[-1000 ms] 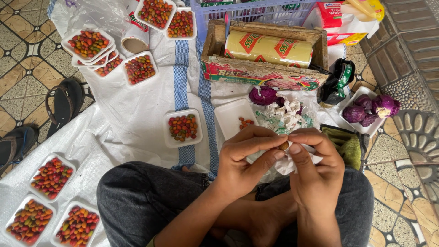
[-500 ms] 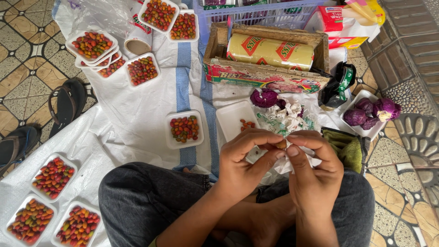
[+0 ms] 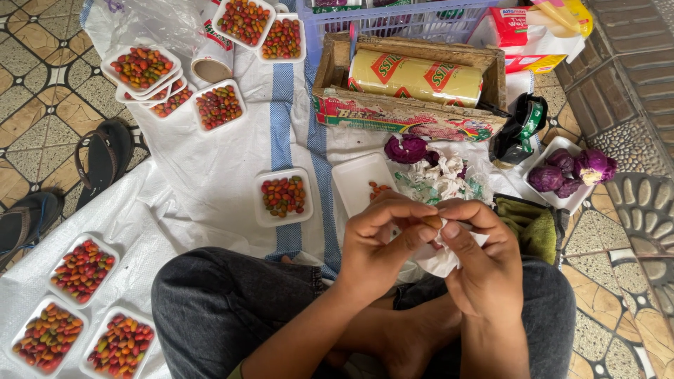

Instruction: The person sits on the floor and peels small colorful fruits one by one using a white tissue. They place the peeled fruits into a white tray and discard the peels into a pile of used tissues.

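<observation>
A small brown item [image 3: 433, 222] is pinched between the fingertips of the left hand [image 3: 379, 242] and right hand [image 3: 484, 263], both closed on it above the lap. Crumpled white paper [image 3: 439, 258] lies directly beneath the grip, touching the right hand. Just beyond the grip sits a near-empty white tray [image 3: 361, 181]; left of it, a tray of small red and green fruits [image 3: 283, 196]. Right of the grip lies a green cloth [image 3: 537, 228].

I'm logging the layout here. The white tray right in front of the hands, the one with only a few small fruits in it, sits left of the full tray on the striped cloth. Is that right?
Not quite. In the head view, the nearly empty white tray sits to the right of the full tray, not left. It is just beyond the left hand and the right hand, as you say.
</observation>
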